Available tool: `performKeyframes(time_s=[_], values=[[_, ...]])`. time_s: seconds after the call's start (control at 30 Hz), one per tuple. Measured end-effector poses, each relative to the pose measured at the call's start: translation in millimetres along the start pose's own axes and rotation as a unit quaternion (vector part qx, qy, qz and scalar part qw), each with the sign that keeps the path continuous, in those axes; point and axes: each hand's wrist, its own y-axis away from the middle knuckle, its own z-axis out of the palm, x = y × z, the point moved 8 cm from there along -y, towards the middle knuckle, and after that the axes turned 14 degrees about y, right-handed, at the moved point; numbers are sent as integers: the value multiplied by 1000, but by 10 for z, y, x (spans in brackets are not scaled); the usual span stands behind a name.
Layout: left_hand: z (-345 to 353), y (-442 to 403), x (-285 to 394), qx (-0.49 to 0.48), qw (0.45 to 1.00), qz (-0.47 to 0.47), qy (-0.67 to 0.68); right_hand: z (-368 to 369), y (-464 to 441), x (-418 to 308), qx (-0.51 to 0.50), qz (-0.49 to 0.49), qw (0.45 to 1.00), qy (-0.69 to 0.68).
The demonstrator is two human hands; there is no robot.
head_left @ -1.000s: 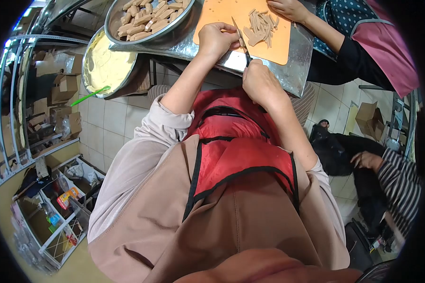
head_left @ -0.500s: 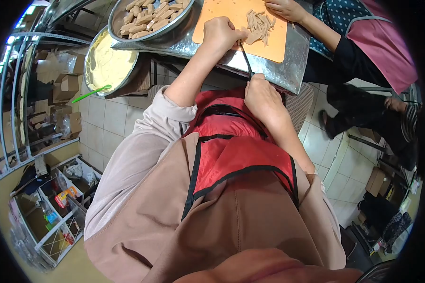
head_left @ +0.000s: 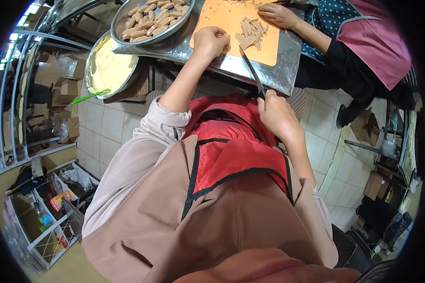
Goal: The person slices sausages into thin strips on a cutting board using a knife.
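My right hand (head_left: 279, 113) grips the dark handle of a knife (head_left: 253, 70). Its long blade slants up and left over the front edge of the orange cutting board (head_left: 217, 19), the tip near a pile of thin tan strips (head_left: 253, 31). My left hand (head_left: 211, 42) rests at the board's left front edge with its fingers curled; whatever they hold, if anything, is hidden. Left of the board stands a metal bowl (head_left: 191, 14) full of tan finger-shaped pieces (head_left: 157, 20). Another person's hand (head_left: 279, 16) touches the board at the back right.
A lower metal bowl (head_left: 136, 70) of pale yellow cream (head_left: 109, 63) stands at the left with a green-handled utensil (head_left: 92, 96) in it. The metal table (head_left: 284, 70) ends just before my lap. A co-worker in a pink apron (head_left: 375, 45) is at the right.
My right hand has drawn the knife down and right, away from my left hand. My left hand has moved left, off the strips. The co-worker's hand has shifted slightly left and down.
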Motion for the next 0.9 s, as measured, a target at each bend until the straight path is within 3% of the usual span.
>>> performKeyframes(time_s=[0.1,0.2,0.3,0.6,0.7,0.9], values=[[8,-29,-178,17,999,11,33,-18,-137,-70,33,-2,999,6],[7,88,-155,3,989,-86,119,-12,-292,-168,56,-11,998,14],[-6,124,35,-3,999,32,-38,-2,-367,-269,73,-26,997,19],[121,182,-75,0,996,38,86,65,-432,-308,102,-35,993,49],[65,240,51,29,986,160,22,36,-445,-298,115,-46,991,52],[139,182,59,26,983,177,-41,112,-468,-280,154,-57,984,62]])
